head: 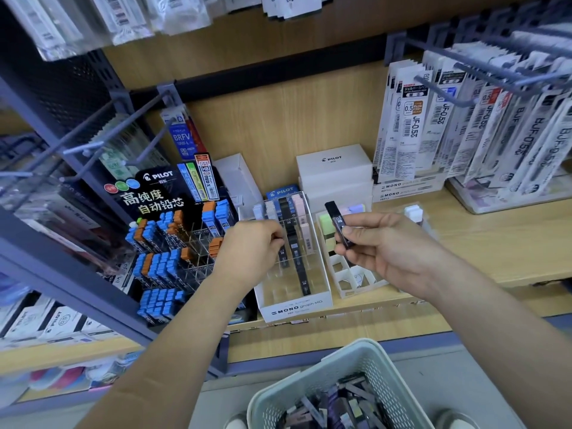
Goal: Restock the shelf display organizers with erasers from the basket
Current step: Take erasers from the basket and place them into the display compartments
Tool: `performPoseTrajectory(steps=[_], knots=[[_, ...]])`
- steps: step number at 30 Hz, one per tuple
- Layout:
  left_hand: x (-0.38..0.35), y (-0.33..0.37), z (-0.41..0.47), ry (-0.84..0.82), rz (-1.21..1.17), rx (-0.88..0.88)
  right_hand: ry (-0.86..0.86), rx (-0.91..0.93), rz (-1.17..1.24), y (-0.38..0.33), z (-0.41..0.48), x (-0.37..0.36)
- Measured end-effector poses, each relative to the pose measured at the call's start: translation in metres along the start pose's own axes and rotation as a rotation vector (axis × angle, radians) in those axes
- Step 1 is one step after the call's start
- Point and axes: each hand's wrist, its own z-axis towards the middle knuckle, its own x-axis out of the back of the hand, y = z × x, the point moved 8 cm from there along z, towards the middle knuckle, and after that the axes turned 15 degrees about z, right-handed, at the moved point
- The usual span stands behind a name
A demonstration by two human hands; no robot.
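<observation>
Our right hand's (382,247) grip pinches an HB case (337,219); our left hand's (250,249) grip holds a 2B case (283,258) in the MONO organizer (297,306); much remains, we judge; lower-frame basket (297,391) full.

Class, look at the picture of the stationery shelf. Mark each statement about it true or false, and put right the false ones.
1. The right hand holds a slim black case marked 0.5 HB. True.
2. The basket is empty. False: it holds many slim cases.
3. The left hand reaches into the clear organizer labelled MONO graph MG. True.
4. The Pilot display is stocked with red and yellow cases. False: its cases are blue and orange.
</observation>
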Motion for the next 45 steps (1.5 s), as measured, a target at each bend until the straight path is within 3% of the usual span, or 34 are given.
performPoseTrajectory(steps=[7, 14, 25, 35, 41, 45], knots=[[0.011, -0.025, -0.003, -0.015, -0.332, 0.225, 0.001, 0.013, -0.035, 0.000, 0.001, 0.001], [0.022, -0.009, -0.008, -0.008, -0.438, 0.204, 0.034, 0.036, -0.092, 0.000, 0.001, 0.004], [-0.022, 0.028, -0.030, -0.162, -0.234, -0.053, 0.034, 0.014, -0.164, 0.006, 0.003, 0.003], [-0.030, 0.036, -0.034, -0.115, -0.186, -0.164, 0.032, 0.007, -0.152, 0.006, 0.003, 0.004], [0.001, 0.024, -0.015, 0.125, -0.171, -0.106, 0.070, 0.022, -0.152, 0.001, 0.003, 0.010], [-0.005, 0.032, -0.009, 0.097, -0.066, -0.151, 0.077, 0.026, -0.165, 0.000, 0.003, 0.011]])
